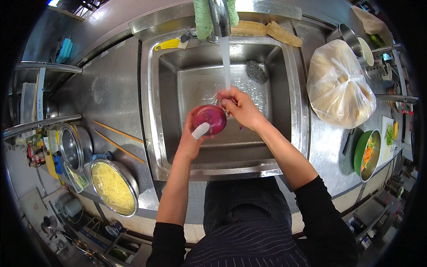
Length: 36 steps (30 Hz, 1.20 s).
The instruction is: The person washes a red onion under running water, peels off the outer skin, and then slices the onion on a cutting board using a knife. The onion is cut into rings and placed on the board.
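Note:
My left hand [190, 138] grips a red onion [213, 117] over the stainless steel sink [200, 157]. A white covering wraps the thumb that presses on the onion. Just right of the onion, my right hand [242, 108] has its fingers curled in the running water; whether they pinch a bit of skin is not clear. Water [225, 60] pours from the metal faucet [220, 20] onto those fingers. A small purple scrap [241, 127] shows below my right hand. Steel wool [257, 71] lies in the sink's far right corner.
A yellow-handled peeler or knife [168, 44] and loofah pieces [283, 34] line the sink's back rim. Chopsticks [118, 131] and a bowl of pale shreds [113, 188] stand left. To the right are a tied plastic bag [340, 85] and a green bowl of cut vegetables [367, 155].

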Motion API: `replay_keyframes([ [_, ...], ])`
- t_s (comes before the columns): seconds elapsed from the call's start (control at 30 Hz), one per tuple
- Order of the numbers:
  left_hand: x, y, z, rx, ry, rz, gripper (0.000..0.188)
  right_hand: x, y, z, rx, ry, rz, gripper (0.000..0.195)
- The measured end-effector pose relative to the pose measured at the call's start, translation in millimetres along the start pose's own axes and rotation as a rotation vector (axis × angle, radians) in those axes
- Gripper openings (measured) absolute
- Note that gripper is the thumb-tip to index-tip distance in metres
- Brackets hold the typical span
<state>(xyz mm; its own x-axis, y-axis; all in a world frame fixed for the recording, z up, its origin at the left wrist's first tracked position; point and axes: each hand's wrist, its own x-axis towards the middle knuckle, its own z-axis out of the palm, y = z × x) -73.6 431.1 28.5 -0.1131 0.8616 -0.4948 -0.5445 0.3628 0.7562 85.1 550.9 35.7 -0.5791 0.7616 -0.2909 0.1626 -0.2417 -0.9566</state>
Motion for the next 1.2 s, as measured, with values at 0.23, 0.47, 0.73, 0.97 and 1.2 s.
replay_keyframes([
  [0.23,9,10,-4,0.365,-0.001,0.050,0.069,0,-28,-16,-0.288,-0.221,0.030,0.011],
  [0.47,16,19,3,0.642,-0.006,0.104,0.067,7,-21,-24,-0.714,-0.247,-0.503,0.010],
  [0.73,21,12,6,0.618,-0.004,0.077,0.067,8,-20,-22,-0.680,-0.250,-0.326,0.017],
  [0.97,31,12,10,0.467,-0.021,0.042,0.070,18,-2,-28,-0.660,-0.081,-0.432,0.012],
  [1.2,32,6,11,0.186,-0.015,0.094,0.077,22,-6,-34,0.146,-0.043,0.258,0.010],
])
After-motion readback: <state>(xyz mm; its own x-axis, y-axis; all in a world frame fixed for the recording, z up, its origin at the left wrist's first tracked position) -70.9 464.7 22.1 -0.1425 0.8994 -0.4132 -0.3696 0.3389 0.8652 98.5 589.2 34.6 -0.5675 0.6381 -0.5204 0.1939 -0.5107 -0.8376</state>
